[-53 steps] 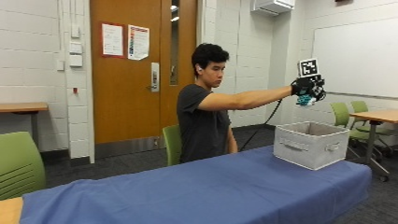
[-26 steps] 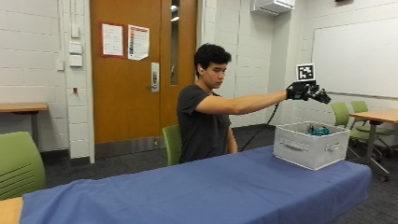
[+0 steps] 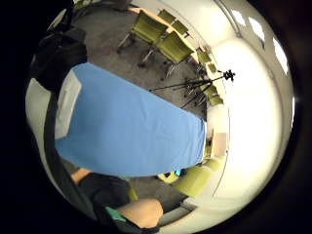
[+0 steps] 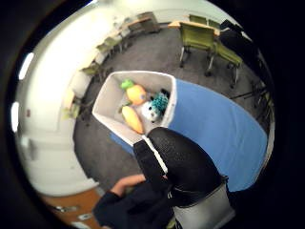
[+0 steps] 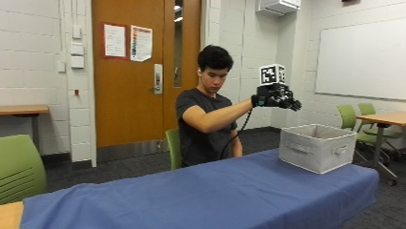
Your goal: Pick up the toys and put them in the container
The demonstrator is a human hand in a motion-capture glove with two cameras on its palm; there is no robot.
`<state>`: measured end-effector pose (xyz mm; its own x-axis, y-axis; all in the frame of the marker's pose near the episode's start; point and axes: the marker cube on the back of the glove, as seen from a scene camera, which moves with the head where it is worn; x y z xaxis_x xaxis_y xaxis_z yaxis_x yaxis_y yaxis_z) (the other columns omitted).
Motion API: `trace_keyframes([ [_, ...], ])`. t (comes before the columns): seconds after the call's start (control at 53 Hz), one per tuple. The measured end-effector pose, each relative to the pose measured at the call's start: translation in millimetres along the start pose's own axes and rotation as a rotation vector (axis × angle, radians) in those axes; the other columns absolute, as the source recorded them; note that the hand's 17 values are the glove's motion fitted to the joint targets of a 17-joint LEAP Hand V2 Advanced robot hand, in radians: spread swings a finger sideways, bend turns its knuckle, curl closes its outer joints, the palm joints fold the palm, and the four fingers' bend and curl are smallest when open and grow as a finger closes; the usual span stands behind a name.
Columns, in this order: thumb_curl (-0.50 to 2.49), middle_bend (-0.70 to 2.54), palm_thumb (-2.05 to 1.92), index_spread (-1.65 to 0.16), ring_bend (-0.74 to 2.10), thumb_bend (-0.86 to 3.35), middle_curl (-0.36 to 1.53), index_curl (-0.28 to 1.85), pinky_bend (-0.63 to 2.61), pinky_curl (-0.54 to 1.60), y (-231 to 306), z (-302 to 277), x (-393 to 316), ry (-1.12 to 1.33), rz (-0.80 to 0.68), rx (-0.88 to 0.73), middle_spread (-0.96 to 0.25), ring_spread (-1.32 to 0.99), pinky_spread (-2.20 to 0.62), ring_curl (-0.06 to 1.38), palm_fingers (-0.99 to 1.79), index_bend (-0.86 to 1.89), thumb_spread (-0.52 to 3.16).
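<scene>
My gloved right hand (image 5: 277,99) hangs in the air at chest height, up and to the left of the grey fabric container (image 5: 317,147). Its fingers are spread and hold nothing. The container stands at the right end of the blue-covered table (image 5: 203,191). In the thumb side palm view the container (image 4: 107,102) lies below the palm, with two orange toys (image 4: 137,94) and a white and teal toy (image 4: 155,109) inside. The gloved thumb (image 4: 176,162) shows near that camera. In the little finger side palm view the blue table (image 3: 131,131) has no toys on it.
Green chairs (image 5: 365,121) and a wooden table (image 5: 384,117) stand to the right behind the container. Another green chair (image 5: 19,167) is at the table's left end. A tripod (image 3: 226,75) stands on the floor beyond the table.
One second ago the hand held a teal toy above the container. It let the toy drop in, then drew back to the left, towards the person.
</scene>
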<state>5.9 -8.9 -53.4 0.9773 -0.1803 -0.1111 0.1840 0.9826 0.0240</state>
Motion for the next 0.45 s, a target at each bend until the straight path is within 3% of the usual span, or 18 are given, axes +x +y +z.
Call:
trace_keyframes([
  [0.17,0.27,0.54,-0.08,-0.24,0.92,-0.06,0.51,0.6,0.87,0.33,29,21,68,-0.039,0.09,-0.011,-0.14,-0.34,-0.21,0.29,0.17,0.18,1.18],
  [0.453,0.22,0.52,-0.07,-0.24,0.89,-0.06,0.49,0.57,0.83,0.32,48,37,101,-0.043,0.155,-0.003,-0.14,-0.34,-0.2,0.28,0.17,0.17,1.2],
])
